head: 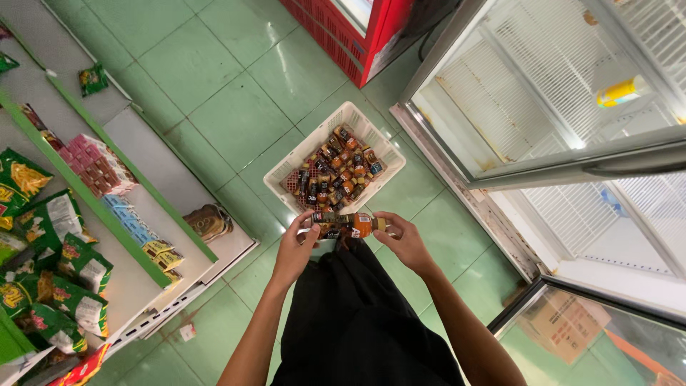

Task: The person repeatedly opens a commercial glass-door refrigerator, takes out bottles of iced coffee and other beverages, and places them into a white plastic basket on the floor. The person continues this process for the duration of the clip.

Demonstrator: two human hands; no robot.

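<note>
On your left, the green-edged shelf unit (107,207) carries snack bags (43,236) and small boxed goods (96,166); keep your elbow clear of its lower edge while you work. Your left hand (296,250) is closed around the dark-capped end of a small bottle (350,223), which lies sideways between both hands, just above the near rim of the white plastic crate (286,168). The crate sits on the green tiled floor (214,86) directly ahead of you and holds many more small bottles (336,171), lying loosely in a heap. Your right hand (407,239) pinches the opposite end of the same bottle with its fingertips. Hold the bottle level with both grips firm, so that it does not slip back into the crate. Judging from the open door, support the bottle from below with one hand before the other lets go. On your right stands the open glass-door cooler (564,93), its white wire shelves mostly bare, with one yellow container (620,91) on an upper shelf. The cooler's door frame is close to your right forearm; keep clear of it.
</note>
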